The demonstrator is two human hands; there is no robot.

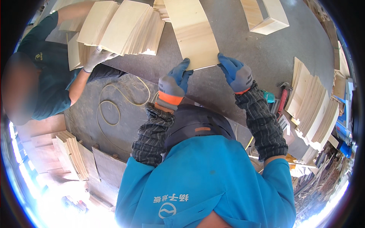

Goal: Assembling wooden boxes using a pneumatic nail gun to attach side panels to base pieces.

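Note:
A long pale wooden board (193, 34) lies over the dark tabletop (243, 49), its near end toward me. My left hand (175, 81), in a grey and blue work glove with an orange cuff, pinches the board's near left corner. At the near right corner my right hand (236, 72), gloved the same way, has its thumb and fingers closed on the edge. The board's far end runs out of the picture. Beyond my right hand stands an open-sided assembly of joined boards (269, 23), partly cut off by the upper edge.
To the left, a co-worker's white-gloved hand (98, 60) touches fanned stacks of thin boards (127, 28). Another board stack (310, 102) stands at the right, beside a red-handled hammer (284, 95) and a teal tool (268, 97). A yellowish hose (99, 110) coils on the floor.

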